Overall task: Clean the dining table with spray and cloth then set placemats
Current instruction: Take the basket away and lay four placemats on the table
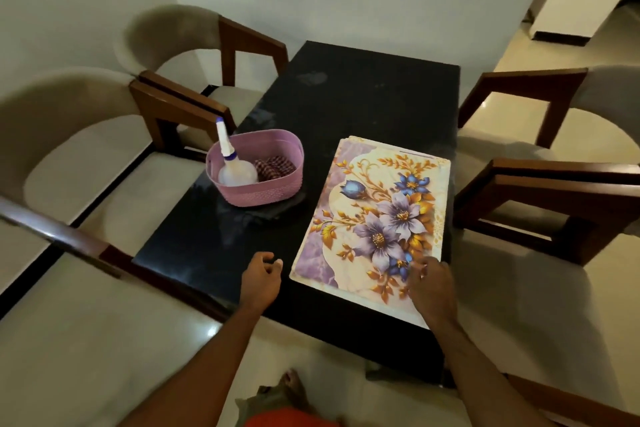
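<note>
Dark and glossy, the dining table (346, 107) fills the middle, with chairs (194, 55) around it. Right hand (429, 288) rests spread fingers (420, 265) on the near corner of the stacked placemats (374, 211). Left hand (261, 276) hovers beside them, fingers loosely curled, holding nothing. Beyond its fingertips, a pink basket (256, 191) holds the spray bottle (232, 166) and cloth (275, 166).

Cloth (275, 166) half hidden in basket (263, 191); nr chairs (69, 135) blurred, cut off.
</note>
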